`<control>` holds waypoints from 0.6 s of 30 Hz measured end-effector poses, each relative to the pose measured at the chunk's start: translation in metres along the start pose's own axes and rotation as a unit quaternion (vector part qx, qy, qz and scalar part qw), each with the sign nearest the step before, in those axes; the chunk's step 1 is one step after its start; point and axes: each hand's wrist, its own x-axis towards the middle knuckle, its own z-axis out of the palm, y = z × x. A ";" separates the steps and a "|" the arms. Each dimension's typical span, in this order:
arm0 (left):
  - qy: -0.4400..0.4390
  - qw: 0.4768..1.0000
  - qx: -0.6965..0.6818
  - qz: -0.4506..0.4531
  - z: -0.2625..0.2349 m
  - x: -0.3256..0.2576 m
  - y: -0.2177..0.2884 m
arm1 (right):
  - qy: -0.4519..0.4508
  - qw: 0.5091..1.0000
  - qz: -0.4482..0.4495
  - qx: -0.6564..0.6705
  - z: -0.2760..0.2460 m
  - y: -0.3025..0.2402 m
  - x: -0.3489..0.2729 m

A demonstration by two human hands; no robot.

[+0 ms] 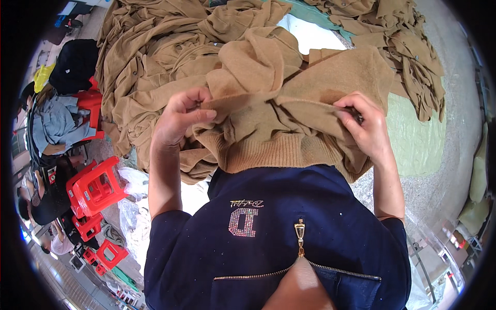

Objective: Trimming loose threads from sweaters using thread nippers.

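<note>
A brown knit sweater lies bunched across my lap, its ribbed hem toward my body. My left hand pinches one edge of the knit between thumb and fingers. On the other side, my right hand grips a second edge, its fingers curled around the fabric. Between the two hands the edges run toward each other and meet near the middle, with folds sagging below. The inside of the sweater is partly hidden by these folds.
A large heap of brown knitwear spreads at the far left, with another pile at the far right over pale green sheeting. Red plastic stools, clear plastic bags and other people are at the left.
</note>
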 end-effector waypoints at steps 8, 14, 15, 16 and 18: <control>-0.065 0.993 -0.051 0.085 0.096 0.045 0.062 | 0.132 0.871 -0.448 -0.152 0.033 -0.049 0.030; -0.054 0.989 0.043 0.133 0.101 0.046 0.050 | 0.141 0.930 -0.334 -0.065 0.051 -0.027 0.033; -0.053 0.989 0.043 0.131 0.101 0.046 0.049 | 0.133 0.936 -0.322 -0.054 0.054 -0.023 0.033; -0.045 0.986 0.092 0.133 0.100 0.047 0.050 | 0.133 0.936 -0.322 -0.053 0.056 -0.024 0.034; -0.038 0.980 0.141 0.133 0.097 0.048 0.047 | 0.121 0.954 -0.274 0.002 0.059 -0.026 0.035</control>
